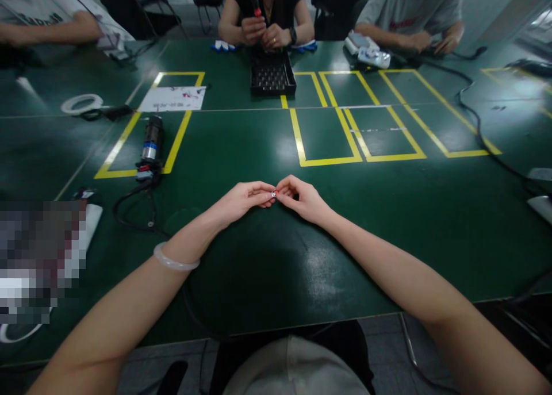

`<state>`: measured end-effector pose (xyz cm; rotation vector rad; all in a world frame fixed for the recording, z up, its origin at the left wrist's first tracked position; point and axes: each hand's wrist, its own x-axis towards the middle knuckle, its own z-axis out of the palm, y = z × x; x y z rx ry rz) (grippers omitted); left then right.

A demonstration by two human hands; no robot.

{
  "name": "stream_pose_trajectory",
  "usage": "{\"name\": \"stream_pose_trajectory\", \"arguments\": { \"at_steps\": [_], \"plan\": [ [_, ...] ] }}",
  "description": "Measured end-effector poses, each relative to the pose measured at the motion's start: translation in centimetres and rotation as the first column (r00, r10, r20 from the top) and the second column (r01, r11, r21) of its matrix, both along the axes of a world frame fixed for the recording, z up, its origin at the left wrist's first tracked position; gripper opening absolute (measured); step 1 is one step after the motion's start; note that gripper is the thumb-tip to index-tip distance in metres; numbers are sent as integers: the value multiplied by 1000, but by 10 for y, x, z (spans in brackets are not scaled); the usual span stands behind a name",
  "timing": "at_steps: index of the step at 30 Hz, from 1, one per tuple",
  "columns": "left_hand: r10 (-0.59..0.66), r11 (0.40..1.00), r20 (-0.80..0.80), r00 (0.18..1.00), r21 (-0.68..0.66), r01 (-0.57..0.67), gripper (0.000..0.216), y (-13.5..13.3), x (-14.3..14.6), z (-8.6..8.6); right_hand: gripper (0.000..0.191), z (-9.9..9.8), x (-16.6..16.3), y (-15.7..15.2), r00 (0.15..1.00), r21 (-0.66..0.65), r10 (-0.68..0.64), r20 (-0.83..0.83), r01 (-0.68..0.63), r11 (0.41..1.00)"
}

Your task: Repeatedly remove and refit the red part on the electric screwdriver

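Observation:
My left hand (244, 202) and my right hand (302, 198) meet fingertip to fingertip just above the green table (267, 148), near its middle. Between the pinched fingers of both hands sits a tiny silver part with a red bit (274, 194); it is too small to name. Both hands are closed in a pinch. A pale bangle (175, 261) circles my left wrist.
A black electric screwdriver (149, 148) with its cable lies to the left inside yellow tape. A black parts tray (272, 73) stands at the far side, in front of a person holding a red-tipped tool (255, 4). Other people sit at both far corners. A tape roll (81, 103) lies far left.

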<state>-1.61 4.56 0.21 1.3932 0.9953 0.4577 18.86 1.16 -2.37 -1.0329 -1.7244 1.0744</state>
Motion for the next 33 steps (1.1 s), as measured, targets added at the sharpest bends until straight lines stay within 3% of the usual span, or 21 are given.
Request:
{"name": "stream_pose_trajectory", "arguments": {
  "at_steps": [9,18,24,33],
  "plan": [
    [59,998,40,997,25,-60,40,-5,4,2,19,-6,0,1,1000,-14,14,-5,-14,1000],
    [52,997,14,999,60,-53,38,-4,3,-2,7,0,1,0,994,137,-5,112,-10,991],
    [44,989,33,998,136,-49,40,-7,4,-3,25,-1,0,-1,994,129,13,108,-26,991],
    [9,974,18,1000,227,-13,40,-7,3,-3,19,-2,2,0,987,109,4,161,-21,994]
  ]
}}
